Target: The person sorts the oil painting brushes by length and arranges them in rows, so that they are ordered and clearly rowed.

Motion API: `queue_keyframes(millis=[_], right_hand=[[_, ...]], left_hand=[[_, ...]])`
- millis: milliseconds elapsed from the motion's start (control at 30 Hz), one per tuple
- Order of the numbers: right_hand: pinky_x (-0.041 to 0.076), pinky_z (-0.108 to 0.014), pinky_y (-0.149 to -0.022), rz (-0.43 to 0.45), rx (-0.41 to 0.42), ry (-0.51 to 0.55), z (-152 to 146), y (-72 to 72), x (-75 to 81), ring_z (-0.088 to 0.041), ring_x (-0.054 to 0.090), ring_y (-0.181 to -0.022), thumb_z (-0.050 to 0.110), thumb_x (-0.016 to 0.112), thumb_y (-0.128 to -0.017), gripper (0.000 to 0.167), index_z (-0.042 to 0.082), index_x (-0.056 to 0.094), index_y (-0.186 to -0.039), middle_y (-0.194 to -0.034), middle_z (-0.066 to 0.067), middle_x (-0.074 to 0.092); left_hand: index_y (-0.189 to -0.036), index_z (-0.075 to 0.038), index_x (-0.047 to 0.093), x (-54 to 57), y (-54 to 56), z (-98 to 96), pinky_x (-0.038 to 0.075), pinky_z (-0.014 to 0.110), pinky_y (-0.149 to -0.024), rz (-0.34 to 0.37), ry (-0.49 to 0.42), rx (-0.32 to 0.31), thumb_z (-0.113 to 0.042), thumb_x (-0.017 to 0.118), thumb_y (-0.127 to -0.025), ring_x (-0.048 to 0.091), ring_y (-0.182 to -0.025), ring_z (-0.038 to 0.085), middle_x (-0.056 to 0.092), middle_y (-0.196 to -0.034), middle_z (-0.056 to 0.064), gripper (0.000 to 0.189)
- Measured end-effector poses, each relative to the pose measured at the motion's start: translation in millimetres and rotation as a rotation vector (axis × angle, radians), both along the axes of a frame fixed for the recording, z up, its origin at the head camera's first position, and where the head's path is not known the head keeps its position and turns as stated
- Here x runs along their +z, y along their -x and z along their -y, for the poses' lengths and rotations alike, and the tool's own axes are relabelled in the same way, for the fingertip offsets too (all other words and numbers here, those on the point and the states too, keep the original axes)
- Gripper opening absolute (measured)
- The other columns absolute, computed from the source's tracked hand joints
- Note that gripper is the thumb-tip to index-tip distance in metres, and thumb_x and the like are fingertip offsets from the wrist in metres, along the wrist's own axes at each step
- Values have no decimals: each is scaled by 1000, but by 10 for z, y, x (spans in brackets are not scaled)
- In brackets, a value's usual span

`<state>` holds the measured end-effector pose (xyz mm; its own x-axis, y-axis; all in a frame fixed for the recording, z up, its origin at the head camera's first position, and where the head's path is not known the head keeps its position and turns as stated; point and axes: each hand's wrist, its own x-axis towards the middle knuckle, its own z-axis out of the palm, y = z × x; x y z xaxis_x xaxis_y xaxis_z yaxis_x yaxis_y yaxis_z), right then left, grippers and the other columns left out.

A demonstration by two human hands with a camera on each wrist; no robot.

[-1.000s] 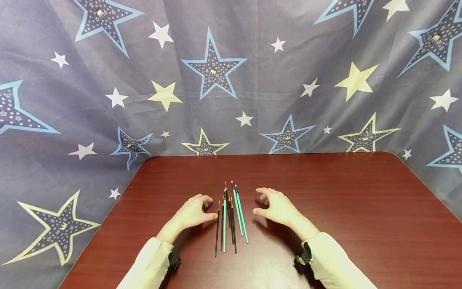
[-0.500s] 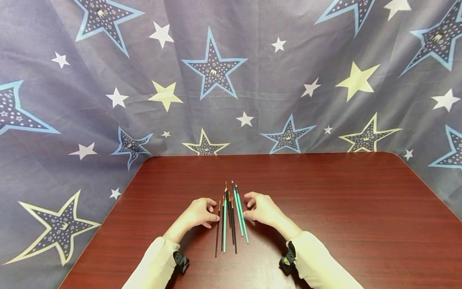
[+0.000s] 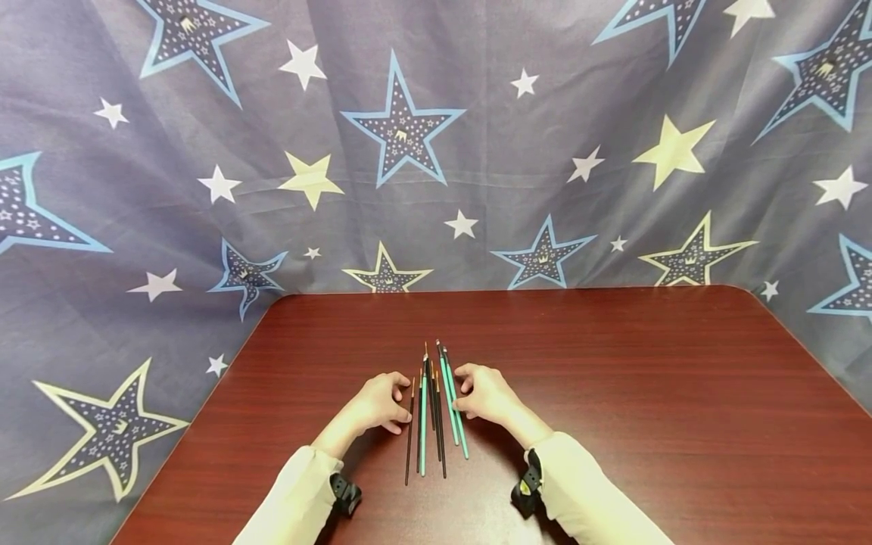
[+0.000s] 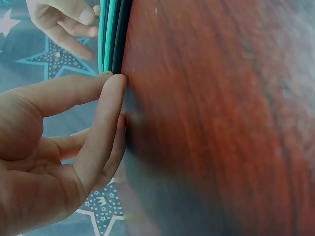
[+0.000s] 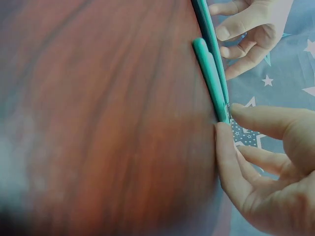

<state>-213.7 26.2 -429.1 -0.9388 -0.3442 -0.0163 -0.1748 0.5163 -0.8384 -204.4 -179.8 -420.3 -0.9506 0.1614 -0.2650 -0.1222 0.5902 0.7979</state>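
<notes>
Several thin paintbrushes lie side by side on the reddish-brown table, bristles toward the far edge. Some are dark, such as the leftmost dark paintbrush (image 3: 409,446); others have teal handles, such as the rightmost teal paintbrush (image 3: 462,435). My left hand (image 3: 377,403) is at the left of the group, fingers loosely bent, fingertips right at the leftmost dark brush. On the opposite side, my right hand (image 3: 487,395) has its fingertips at the rightmost teal brush, overlapping it in the head view. In the right wrist view, the teal handles (image 5: 210,81) run up to the right fingertips.
The wooden table (image 3: 647,393) stretches out around the brushes, its far edge meeting a grey star-patterned cloth (image 3: 470,174). Each wrist wears a black device, the left one (image 3: 346,495) and the right one (image 3: 527,490), below light sleeves.
My right hand has moved left, from well beside the brushes to the teal ones. My left hand has shifted slightly right and nearer. The brushes look unmoved.
</notes>
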Motion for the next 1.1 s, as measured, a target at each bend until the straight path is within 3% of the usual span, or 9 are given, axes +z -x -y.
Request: queue_keyframes(millis=[367, 700, 1100], right_hand=[[53, -18, -43, -20, -14, -69, 22, 17, 3, -11, 58, -48, -4, 75, -65, 57, -8, 53, -117, -81, -11, 55], [52, -17, -43, -29, -43, -123, 31, 41, 1, -10, 60, -47, -3, 71, -63, 53, -6, 57, -114, -77, -7, 55], [56, -22, -48, 59, -73, 40, -8, 43, -18, -12, 60, -50, -5, 67, -64, 51, -3, 57, -114, -81, -13, 57]], left_hand=[[-118, 6, 49, -5, -8, -15, 57, 31, -46, -23, -9, -12, 8, 71, -69, 55, -49, 17, 41, -84, 14, 54], [-119, 4, 47, -26, 15, -40, 57, 30, -46, -35, 28, -21, 11, 70, -68, 56, -50, 17, 39, -89, 16, 56], [-121, 2, 46, -9, -2, -56, 57, 29, -46, -21, 44, -13, 13, 68, -70, 56, -52, 18, 39, -92, 16, 57]])
